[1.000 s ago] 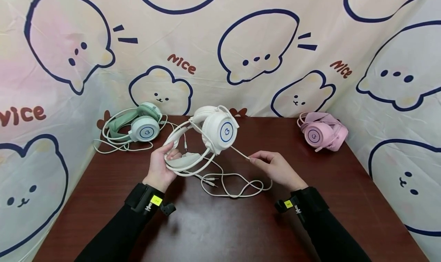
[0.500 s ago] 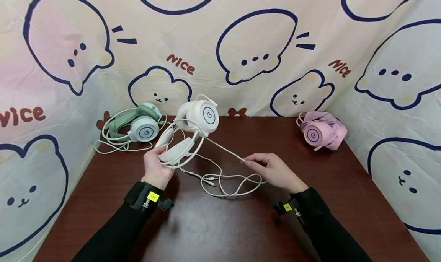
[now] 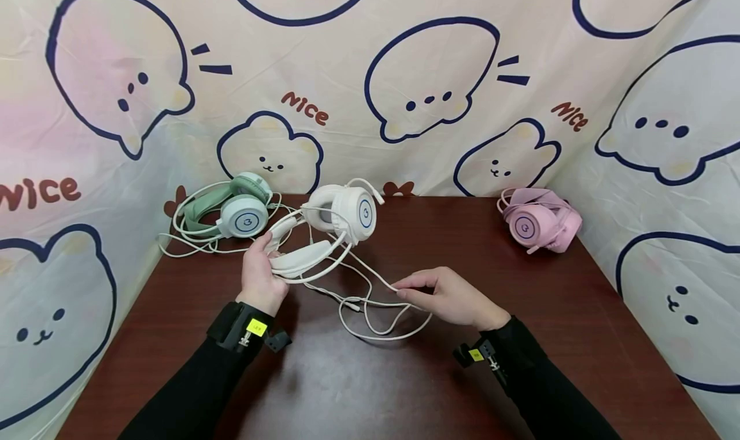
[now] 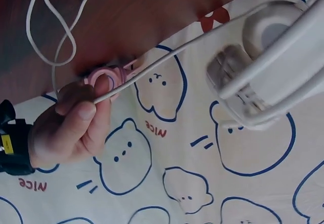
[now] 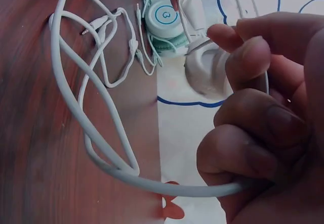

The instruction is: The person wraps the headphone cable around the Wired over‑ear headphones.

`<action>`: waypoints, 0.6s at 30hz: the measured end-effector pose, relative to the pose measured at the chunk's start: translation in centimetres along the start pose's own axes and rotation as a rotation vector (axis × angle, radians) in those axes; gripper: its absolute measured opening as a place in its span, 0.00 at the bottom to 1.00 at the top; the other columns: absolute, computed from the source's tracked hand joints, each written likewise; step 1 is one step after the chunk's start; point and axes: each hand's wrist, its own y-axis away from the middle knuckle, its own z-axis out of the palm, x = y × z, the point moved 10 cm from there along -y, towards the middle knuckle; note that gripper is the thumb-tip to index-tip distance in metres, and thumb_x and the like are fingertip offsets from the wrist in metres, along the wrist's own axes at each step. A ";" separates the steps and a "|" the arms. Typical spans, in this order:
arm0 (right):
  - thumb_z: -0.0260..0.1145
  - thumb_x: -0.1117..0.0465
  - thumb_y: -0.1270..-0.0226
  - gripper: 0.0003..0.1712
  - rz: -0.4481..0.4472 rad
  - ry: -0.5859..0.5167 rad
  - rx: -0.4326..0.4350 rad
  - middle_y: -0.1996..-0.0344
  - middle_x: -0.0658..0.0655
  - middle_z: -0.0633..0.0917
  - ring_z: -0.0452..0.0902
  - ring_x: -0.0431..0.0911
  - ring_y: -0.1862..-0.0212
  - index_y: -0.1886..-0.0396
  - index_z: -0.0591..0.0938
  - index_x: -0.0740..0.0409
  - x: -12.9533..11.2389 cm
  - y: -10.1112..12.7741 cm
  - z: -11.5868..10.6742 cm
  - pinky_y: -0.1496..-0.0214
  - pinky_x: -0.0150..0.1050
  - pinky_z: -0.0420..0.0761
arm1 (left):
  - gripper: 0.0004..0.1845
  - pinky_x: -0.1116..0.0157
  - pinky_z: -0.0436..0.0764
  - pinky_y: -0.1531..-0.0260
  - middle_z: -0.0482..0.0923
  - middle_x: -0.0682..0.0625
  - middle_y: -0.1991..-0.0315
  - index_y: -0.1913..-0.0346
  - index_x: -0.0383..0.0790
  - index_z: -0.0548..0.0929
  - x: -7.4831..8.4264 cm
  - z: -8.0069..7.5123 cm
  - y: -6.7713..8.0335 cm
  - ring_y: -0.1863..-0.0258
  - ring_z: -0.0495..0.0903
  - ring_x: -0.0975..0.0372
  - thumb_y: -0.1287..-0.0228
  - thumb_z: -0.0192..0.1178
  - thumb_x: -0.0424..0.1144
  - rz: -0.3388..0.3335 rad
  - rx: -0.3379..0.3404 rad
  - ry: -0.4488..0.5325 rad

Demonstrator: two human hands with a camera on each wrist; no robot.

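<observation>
My left hand [image 3: 261, 276] grips white headphones [image 3: 306, 259] by the headband and padded inner band, with one round ear cup [image 3: 361, 215] turned to the right. The headphones are held above the table. My right hand [image 3: 451, 295] pinches the white cable [image 3: 372, 272] between thumb and forefinger, and the cable runs fairly straight from the ear cup to these fingers. In the right wrist view, its other fingers [image 5: 238, 148] curl near the palm, with the cable [image 5: 162, 187] passing into them. More cable lies in loose loops on the table, with a plug [image 3: 354, 308] among them.
Green headphones [image 3: 244, 215] with their coiled cable lie on the dark wooden table [image 3: 358, 388] at the back left, close to the held headphones. Pink headphones [image 3: 540, 221] sit at the back right. A printed cloth [image 3: 335, 61] hangs behind and along both sides.
The headphones swung left and up, then came partly back right and down. My right hand has moved left and lower along with the cable, and the loops on the table have shifted left.
</observation>
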 end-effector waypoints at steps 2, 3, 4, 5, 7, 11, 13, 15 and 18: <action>0.67 0.52 0.24 0.12 -0.005 -0.006 -0.010 0.53 0.41 0.90 0.84 0.37 0.54 0.46 0.90 0.39 -0.3 0.0 0.1 0.52 0.31 0.82 | 0.06 0.71 0.68 0.59 0.52 0.57 0.75 0.51 0.47 0.66 -0.1 0.0 0.1 0.77 0.60 0.65 0.18 0.48 0.45 -0.011 0.005 -0.014; 0.68 0.52 0.24 0.12 -0.008 -0.011 -0.014 0.53 0.41 0.90 0.84 0.37 0.54 0.46 0.90 0.39 -0.5 0.0 0.2 0.52 0.30 0.82 | 0.07 0.71 0.68 0.59 0.52 0.57 0.76 0.50 0.47 0.66 -0.2 0.0 0.1 0.77 0.60 0.65 0.18 0.48 0.46 -0.014 0.010 -0.023; 0.68 0.52 0.24 0.11 -0.014 -0.014 -0.015 0.53 0.41 0.90 0.84 0.37 0.54 0.47 0.90 0.39 -0.7 0.0 0.3 0.51 0.30 0.82 | 0.08 0.71 0.68 0.60 0.52 0.57 0.75 0.50 0.47 0.66 -0.2 -0.1 0.2 0.76 0.60 0.65 0.18 0.48 0.47 -0.015 0.014 -0.025; 0.68 0.52 0.24 0.12 -0.020 -0.018 -0.016 0.53 0.41 0.90 0.84 0.37 0.53 0.47 0.90 0.39 -0.9 0.0 0.4 0.51 0.30 0.82 | 0.08 0.71 0.67 0.60 0.52 0.57 0.74 0.50 0.48 0.66 -0.2 -0.1 0.3 0.75 0.60 0.65 0.17 0.48 0.47 -0.010 0.019 -0.032; 0.68 0.52 0.24 0.12 -0.030 -0.024 -0.018 0.53 0.41 0.90 0.84 0.37 0.53 0.46 0.90 0.40 -1.4 -0.1 0.5 0.50 0.30 0.82 | 0.09 0.72 0.67 0.61 0.53 0.57 0.72 0.51 0.48 0.66 -0.1 -0.2 0.4 0.74 0.59 0.65 0.18 0.49 0.48 0.015 0.042 -0.054; 0.68 0.52 0.24 0.12 -0.037 -0.025 -0.010 0.52 0.42 0.90 0.84 0.38 0.53 0.45 0.89 0.39 -2.1 -0.1 0.4 0.51 0.31 0.82 | 0.11 0.73 0.66 0.65 0.54 0.56 0.72 0.53 0.46 0.67 0.4 -0.7 1.0 0.74 0.59 0.65 0.20 0.54 0.49 0.106 0.090 -0.133; 0.68 0.52 0.24 0.13 -0.040 -0.024 -0.012 0.52 0.42 0.90 0.84 0.38 0.53 0.45 0.89 0.39 -2.4 -0.1 0.4 0.51 0.31 0.82 | 0.13 0.73 0.67 0.66 0.56 0.56 0.75 0.54 0.45 0.69 0.5 -1.0 1.4 0.75 0.61 0.65 0.22 0.58 0.49 0.151 0.114 -0.178; 0.67 0.52 0.24 0.13 -0.049 -0.028 -0.021 0.51 0.42 0.90 0.84 0.39 0.53 0.44 0.89 0.40 -2.8 -0.1 0.5 0.52 0.32 0.82 | 0.14 0.72 0.67 0.68 0.57 0.57 0.78 0.55 0.44 0.71 0.6 -1.1 1.6 0.77 0.61 0.65 0.24 0.61 0.50 0.186 0.120 -0.207; 0.66 0.52 0.23 0.13 -0.046 -0.033 -0.030 0.51 0.42 0.90 0.83 0.39 0.54 0.44 0.89 0.39 -3.0 0.0 0.5 0.53 0.31 0.81 | 0.14 0.72 0.66 0.71 0.59 0.57 0.80 0.60 0.45 0.75 0.7 -1.0 1.8 0.79 0.61 0.65 0.26 0.64 0.51 0.223 0.107 -0.261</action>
